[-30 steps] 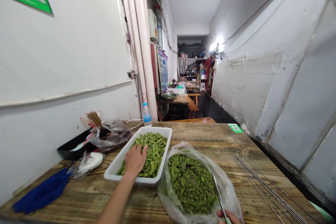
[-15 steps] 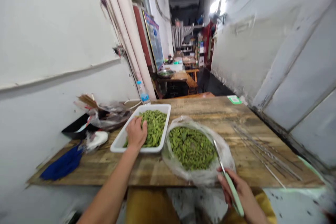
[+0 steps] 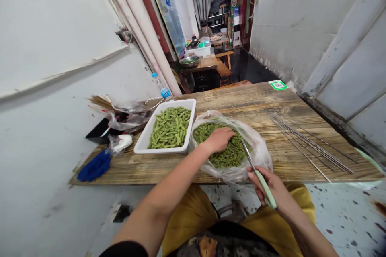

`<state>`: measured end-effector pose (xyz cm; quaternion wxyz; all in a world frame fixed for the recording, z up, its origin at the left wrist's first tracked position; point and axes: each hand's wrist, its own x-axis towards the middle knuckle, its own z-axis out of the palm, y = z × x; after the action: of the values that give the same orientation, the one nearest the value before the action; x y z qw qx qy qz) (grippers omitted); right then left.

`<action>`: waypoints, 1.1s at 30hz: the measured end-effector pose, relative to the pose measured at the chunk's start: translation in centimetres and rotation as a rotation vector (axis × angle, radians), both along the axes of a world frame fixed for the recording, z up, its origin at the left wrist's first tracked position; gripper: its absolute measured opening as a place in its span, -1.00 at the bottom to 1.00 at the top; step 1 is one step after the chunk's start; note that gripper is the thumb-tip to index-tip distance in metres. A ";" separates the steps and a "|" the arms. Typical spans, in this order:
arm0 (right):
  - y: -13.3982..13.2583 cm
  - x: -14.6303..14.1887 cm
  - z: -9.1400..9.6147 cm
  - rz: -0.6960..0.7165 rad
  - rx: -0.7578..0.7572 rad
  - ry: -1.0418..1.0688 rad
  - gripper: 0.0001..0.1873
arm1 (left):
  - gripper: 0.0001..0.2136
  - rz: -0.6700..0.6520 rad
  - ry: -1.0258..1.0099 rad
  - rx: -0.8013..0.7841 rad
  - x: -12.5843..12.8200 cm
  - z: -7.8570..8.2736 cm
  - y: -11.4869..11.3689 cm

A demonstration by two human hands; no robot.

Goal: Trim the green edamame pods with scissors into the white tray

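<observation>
My left hand [image 3: 219, 138] rests palm down on the green bean pods inside a clear plastic bag [image 3: 259, 150], fingers curled into the pile; whether they hold a pod is hidden. My right hand [image 3: 268, 186] is closed around the pale green handle of a pair of scissors [image 3: 256, 172], whose blades point up over the bag's right edge. Left of the bag stands a white rectangular tray [image 3: 143, 142] filled with green bean pods [image 3: 170, 126]. Both sit on a worn wooden table [image 3: 247, 102].
Several thin metal skewers [image 3: 307, 142] lie on the table's right side. At the left are a black tray with crumpled bags [image 3: 126, 116], a water bottle [image 3: 163, 88] and a blue cloth [image 3: 95, 166]. A green sticker [image 3: 278, 84] marks the far edge. More tables stand down the corridor.
My left hand left the white tray and moved right into the plastic bag. The view tilted down, showing my lap. My right hand with the scissors came closer to the bag.
</observation>
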<state>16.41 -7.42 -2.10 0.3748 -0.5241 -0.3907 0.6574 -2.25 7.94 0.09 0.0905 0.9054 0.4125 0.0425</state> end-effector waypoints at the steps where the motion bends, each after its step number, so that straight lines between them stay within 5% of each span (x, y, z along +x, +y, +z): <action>1: 0.4 -0.2 0.0 -0.001 -0.012 0.017 -0.50 | -0.57 0.024 0.073 0.010 0.7 -0.6 0.7; 5: 1.8 -0.3 0.0 -0.020 -0.099 0.183 -0.55 | -0.53 0.141 0.223 0.012 1.1 -1.3 2.8; 10: 2.8 0.2 -0.2 -0.066 -0.123 0.267 -0.55 | -0.59 -0.080 0.185 -0.242 -2.1 2.0 4.1; 14: 2.7 0.4 -0.2 -0.055 -0.109 0.258 -0.56 | -0.49 -0.117 0.034 -0.350 -3.4 3.9 3.2; 18: 2.6 0.1 0.0 -0.063 -0.107 0.223 -0.57 | -0.49 -0.138 0.141 -0.185 -1.5 1.7 1.3; 22: 2.7 -0.1 -0.2 -0.058 -0.091 0.207 -0.57 | -0.62 -0.006 0.302 -0.045 -0.7 0.0 1.5; 29: 2.3 0.1 -0.6 -0.089 -0.080 0.191 -0.52 | -0.68 -0.085 -0.062 -0.203 -5.0 2.9 2.2; 33: 2.1 0.1 -0.3 -0.086 -0.074 0.171 -0.51 | -0.69 0.055 -0.281 -0.284 -5.7 3.0 1.4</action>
<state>16.50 -5.28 -2.44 0.4150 -0.4959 -0.3101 0.6969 -7.90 9.30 3.05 0.2729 0.8571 0.4221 0.1125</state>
